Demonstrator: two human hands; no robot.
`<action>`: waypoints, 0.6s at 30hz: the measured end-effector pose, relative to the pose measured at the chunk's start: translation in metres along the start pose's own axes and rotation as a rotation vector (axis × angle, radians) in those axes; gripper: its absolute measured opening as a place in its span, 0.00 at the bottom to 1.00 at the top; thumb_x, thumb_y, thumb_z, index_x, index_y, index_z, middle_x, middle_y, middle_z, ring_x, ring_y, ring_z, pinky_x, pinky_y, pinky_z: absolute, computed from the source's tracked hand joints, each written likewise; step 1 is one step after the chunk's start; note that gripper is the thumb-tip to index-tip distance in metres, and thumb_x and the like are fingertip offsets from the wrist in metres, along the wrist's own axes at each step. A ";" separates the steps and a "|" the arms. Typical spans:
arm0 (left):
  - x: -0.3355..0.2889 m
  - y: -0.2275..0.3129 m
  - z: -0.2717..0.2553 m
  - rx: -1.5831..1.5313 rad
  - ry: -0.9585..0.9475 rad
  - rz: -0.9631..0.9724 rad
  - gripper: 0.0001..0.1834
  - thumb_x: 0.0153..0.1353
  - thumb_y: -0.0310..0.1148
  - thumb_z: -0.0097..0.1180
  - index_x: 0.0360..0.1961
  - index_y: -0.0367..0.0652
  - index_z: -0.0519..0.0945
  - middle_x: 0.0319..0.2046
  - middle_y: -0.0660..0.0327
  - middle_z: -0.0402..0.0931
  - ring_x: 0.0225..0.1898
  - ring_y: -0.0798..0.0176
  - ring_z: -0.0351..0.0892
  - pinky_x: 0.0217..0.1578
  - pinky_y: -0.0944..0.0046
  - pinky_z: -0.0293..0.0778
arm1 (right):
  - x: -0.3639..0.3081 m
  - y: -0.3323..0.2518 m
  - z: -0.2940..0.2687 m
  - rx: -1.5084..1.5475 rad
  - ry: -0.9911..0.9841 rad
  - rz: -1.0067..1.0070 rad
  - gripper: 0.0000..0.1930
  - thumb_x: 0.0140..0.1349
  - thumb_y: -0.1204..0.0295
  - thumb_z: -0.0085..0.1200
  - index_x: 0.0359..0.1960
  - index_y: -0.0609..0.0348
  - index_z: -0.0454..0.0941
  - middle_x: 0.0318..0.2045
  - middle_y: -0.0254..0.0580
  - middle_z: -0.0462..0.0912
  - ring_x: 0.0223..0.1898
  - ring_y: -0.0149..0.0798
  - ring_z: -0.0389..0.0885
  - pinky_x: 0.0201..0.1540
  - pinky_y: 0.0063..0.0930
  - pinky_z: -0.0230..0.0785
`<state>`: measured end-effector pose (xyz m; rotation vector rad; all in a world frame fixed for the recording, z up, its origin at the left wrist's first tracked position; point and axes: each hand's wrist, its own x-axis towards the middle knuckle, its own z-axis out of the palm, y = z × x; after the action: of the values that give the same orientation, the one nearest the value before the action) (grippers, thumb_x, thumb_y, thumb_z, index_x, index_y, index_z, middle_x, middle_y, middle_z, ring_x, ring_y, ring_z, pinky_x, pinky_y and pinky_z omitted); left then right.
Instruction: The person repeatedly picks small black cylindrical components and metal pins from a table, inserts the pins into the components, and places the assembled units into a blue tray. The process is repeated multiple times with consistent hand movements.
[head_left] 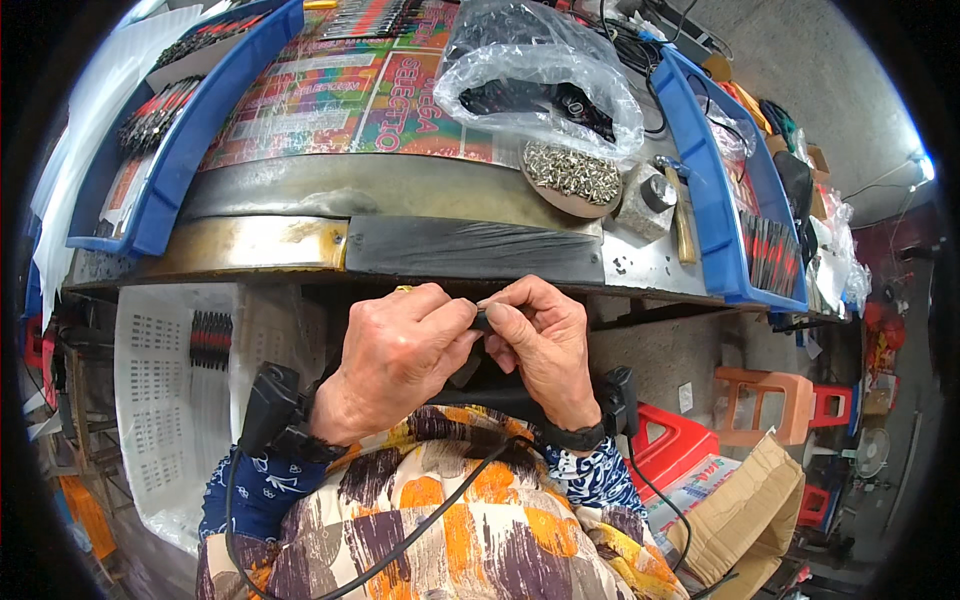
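My left hand [400, 345] and my right hand [545, 340] meet in front of the bench edge, thumbs and fingertips pinched together. Between them is a small dark piece [481, 321], mostly covered by the fingers, so its kind does not show. Beyond the hands, on the bench, sits a round dish [565, 205] heaped with small silvery metal pieces [575, 172]. Next to it are a pale block [637, 215] with a black round part on top and a brush [685, 220] with a wooden handle. Behind the dish lies a clear plastic bag [610, 90] of black parts.
Blue trays with black and red slender items stand left [165, 190] and right [727, 230]. A white plastic basket [165, 420] with black pieces is below the bench at left. At right are a red stool [672, 440] and a cardboard box [745, 510]. A cable [420, 535] crosses my lap.
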<state>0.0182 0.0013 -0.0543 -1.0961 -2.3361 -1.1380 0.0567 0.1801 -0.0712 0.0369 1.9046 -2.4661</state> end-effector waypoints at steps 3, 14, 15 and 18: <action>-0.002 0.000 0.003 0.025 0.002 0.013 0.11 0.48 0.27 0.67 0.31 0.42 0.78 0.23 0.59 0.71 0.24 0.53 0.76 0.24 0.57 0.72 | -0.002 0.000 0.002 -0.011 0.039 0.020 0.05 0.66 0.74 0.59 0.36 0.63 0.79 0.24 0.33 0.80 0.21 0.21 0.76 0.19 0.13 0.64; 0.004 0.000 0.002 0.020 0.010 0.019 0.11 0.46 0.25 0.67 0.32 0.40 0.80 0.25 0.58 0.75 0.25 0.53 0.78 0.26 0.58 0.74 | -0.003 0.000 0.006 -0.047 0.079 -0.053 0.07 0.68 0.70 0.58 0.37 0.62 0.80 0.23 0.28 0.78 0.21 0.17 0.71 0.22 0.12 0.61; 0.005 0.000 0.000 0.009 -0.001 0.007 0.12 0.45 0.23 0.67 0.33 0.38 0.80 0.25 0.56 0.77 0.25 0.52 0.79 0.26 0.58 0.75 | -0.002 -0.002 0.006 -0.041 0.065 -0.043 0.08 0.69 0.69 0.57 0.39 0.62 0.80 0.22 0.28 0.78 0.20 0.17 0.71 0.22 0.11 0.62; 0.008 0.001 -0.003 0.009 -0.009 -0.002 0.13 0.44 0.21 0.67 0.34 0.37 0.82 0.25 0.55 0.78 0.25 0.52 0.80 0.26 0.58 0.75 | -0.001 -0.005 0.005 0.030 0.033 -0.015 0.10 0.69 0.67 0.57 0.41 0.63 0.80 0.21 0.30 0.78 0.18 0.19 0.71 0.19 0.11 0.60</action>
<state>0.0133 0.0030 -0.0475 -1.0981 -2.3480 -1.1240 0.0571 0.1763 -0.0648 0.0652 1.8868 -2.5196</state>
